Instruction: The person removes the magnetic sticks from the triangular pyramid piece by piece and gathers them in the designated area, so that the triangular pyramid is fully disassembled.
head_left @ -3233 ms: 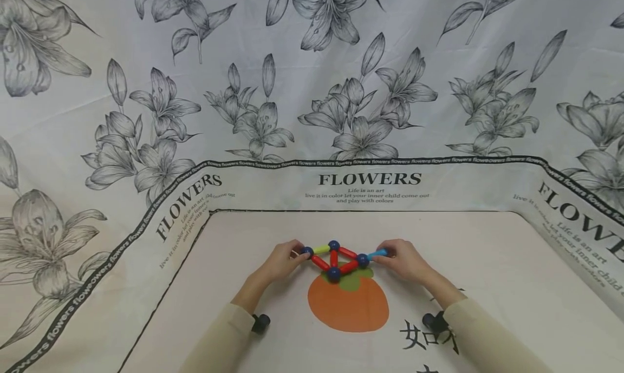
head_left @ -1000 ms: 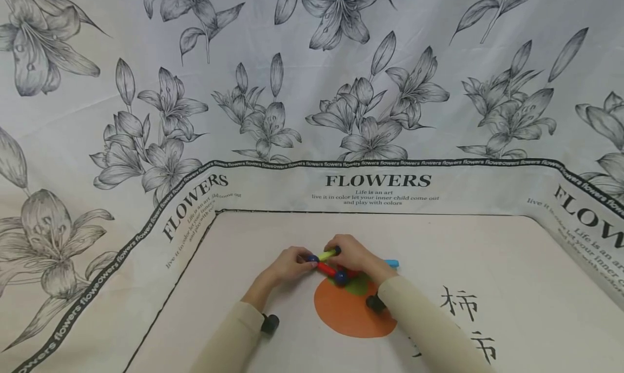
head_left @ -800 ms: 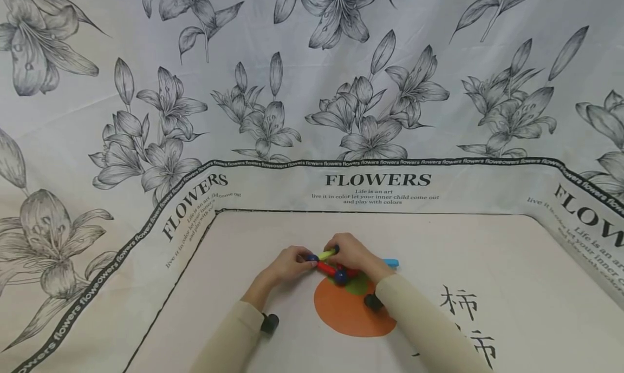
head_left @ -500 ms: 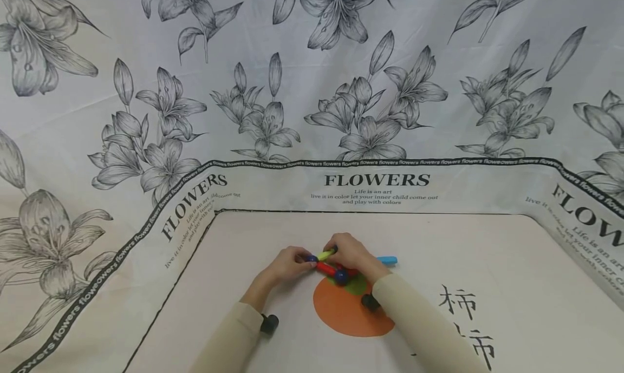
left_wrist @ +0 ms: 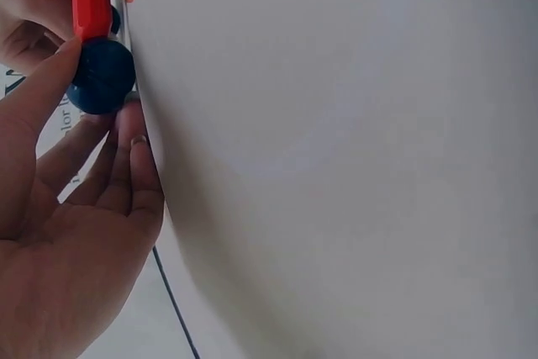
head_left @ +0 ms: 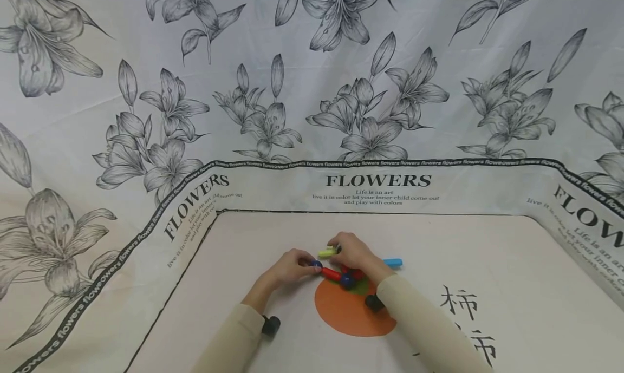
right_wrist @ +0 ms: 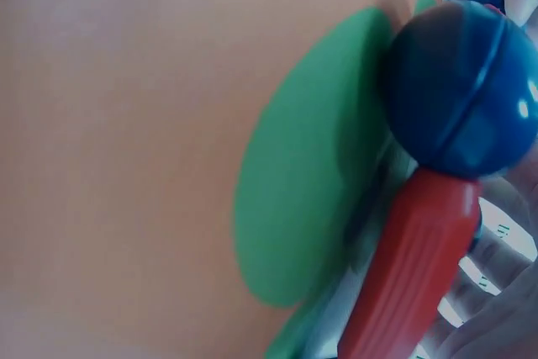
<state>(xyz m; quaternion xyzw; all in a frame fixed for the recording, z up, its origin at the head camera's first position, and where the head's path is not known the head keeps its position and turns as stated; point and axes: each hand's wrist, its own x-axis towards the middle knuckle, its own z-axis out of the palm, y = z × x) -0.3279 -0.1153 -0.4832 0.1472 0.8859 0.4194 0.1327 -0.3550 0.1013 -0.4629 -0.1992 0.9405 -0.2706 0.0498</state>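
Head view: the left hand [head_left: 292, 266] pinches a blue ball [head_left: 316, 265] between thumb and fingers, over the white table [head_left: 263, 235]. A red rod [head_left: 331, 274] runs from that ball to a second ball [head_left: 348, 280], set over the green top of a printed fruit [head_left: 341, 313]. Another red rod [head_left: 358, 274] leads right from there until the arm hides it. The right hand [head_left: 353, 250] pinches a yellow rod [head_left: 327, 252] near its right end, where a dark ball is mostly covered; whether the fingertips press on rod or ball, I cannot tell. The yellow rod's other end points left, just apart from the blue ball. A light blue rod [head_left: 393, 263] shows beyond the right wrist. Black characters [head_left: 459, 302] are printed farther right, and a flowered cloth [head_left: 283, 118] rises behind.

Left wrist view: thumb and fingertips hold the blue ball from two sides, a red rod joined to it; part of the right hand shows at upper left.

Right wrist view: the second ball is large at upper right, a red rod joined below it, beside a green leaf [right_wrist: 303, 166] of the print. Behind the rod, the right hand is partly hidden.
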